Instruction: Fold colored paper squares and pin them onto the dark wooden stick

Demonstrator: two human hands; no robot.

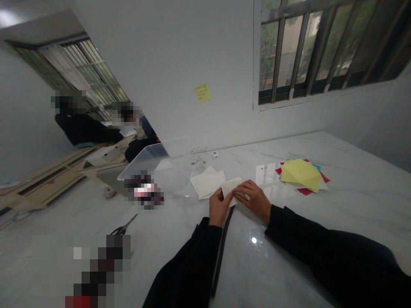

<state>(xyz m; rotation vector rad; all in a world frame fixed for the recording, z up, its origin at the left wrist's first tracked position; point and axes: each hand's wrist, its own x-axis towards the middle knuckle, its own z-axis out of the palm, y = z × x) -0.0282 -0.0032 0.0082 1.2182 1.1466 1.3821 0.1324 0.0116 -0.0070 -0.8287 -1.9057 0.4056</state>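
Observation:
My left hand (pixel 220 208) and my right hand (pixel 255 197) meet over the marble-patterned table. Between them is a small cream-white paper (pixel 233 183), which looks like an envelope. Thumb and fingers of my left hand pinch its near edge, while my right hand's bent fingers press on it from the right. A narrow dark brown strip (pixel 226 229) runs from beneath the paper toward me; I cannot tell whether it is attached. Just behind and to the left lie more cream-white papers (pixel 205 182), overlapping one another.
A stack of coloured papers (pixel 300 173), yellow on top, lies to the right. At left stand a transparent plastic bin (pixel 154 160) and scissors (pixel 122 229). A small white object (pixel 215 154) sits near the wall. A yellow sticky note (pixel 202 92) hangs there. Two people sit beyond.

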